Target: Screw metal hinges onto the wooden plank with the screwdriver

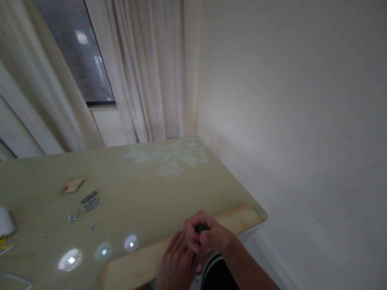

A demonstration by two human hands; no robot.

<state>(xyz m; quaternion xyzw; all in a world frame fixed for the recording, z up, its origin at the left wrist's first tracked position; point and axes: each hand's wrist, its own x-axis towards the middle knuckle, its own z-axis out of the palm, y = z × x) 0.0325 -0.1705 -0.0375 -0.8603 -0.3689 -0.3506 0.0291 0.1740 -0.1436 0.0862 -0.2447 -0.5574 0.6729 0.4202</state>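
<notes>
Smooth black cloth (220,284) with pale stripes along its edge shows nearest, between the forearms. The left hand (177,259) is spread fairly flat, fingers close together, pressing on the wooden board (130,270). The right hand (211,234), touching it, is curled tightly around a dark, rounded object (201,227); only its blunt top shows, so I cannot tell what it is. The board is long, flat and straight-edged, pale yellow-brown with faint darker marks, and lies along the near edge of the table (164,198), which is glossy, greenish-beige and printed with pale leafy scrolls. Farther left are a white cable loop (31,283), shiny metal screws (91,204), a flat metal strip (89,197) and a thin wooden piece (72,186). Beyond hang softly pleated cream curtains (151,62) beside a dark glass window (79,46)
</notes>
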